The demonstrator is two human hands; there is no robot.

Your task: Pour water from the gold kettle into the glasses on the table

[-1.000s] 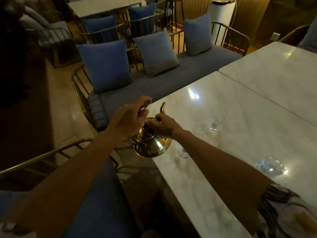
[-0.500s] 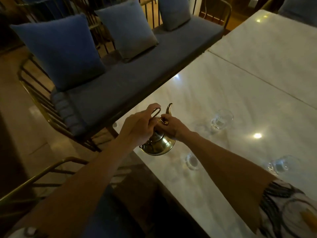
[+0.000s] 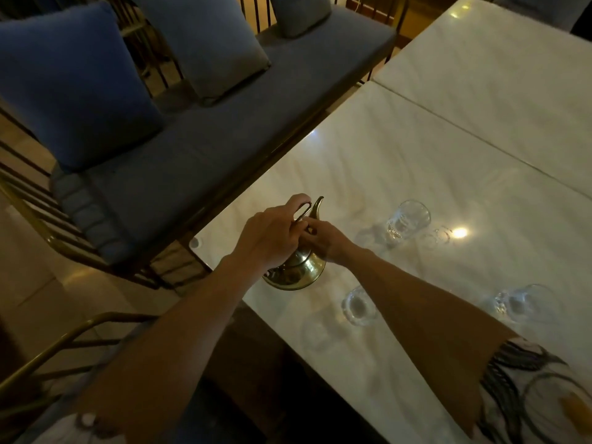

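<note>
The gold kettle point(image 3: 296, 272) is at the near left corner of the white marble table point(image 3: 416, 174), its spout pointing away from me. My left hand point(image 3: 270, 238) grips its looped handle from above. My right hand point(image 3: 323, 237) touches the kettle's top by the lid, fingers curled there. Three clear glasses stand on the table: one glass point(image 3: 407, 219) beyond the kettle to the right, a second glass point(image 3: 358, 306) just below my right forearm, a third glass point(image 3: 525, 302) further right.
A grey bench point(image 3: 192, 155) with blue cushions point(image 3: 73, 84) runs along the table's left side. A gold metal chair frame point(image 3: 64, 344) stands at lower left. A second marble table point(image 3: 496, 68) adjoins at upper right.
The view has tilted down and come closer. The kettle, still held by both hands, has moved slightly right over the table's corner.
</note>
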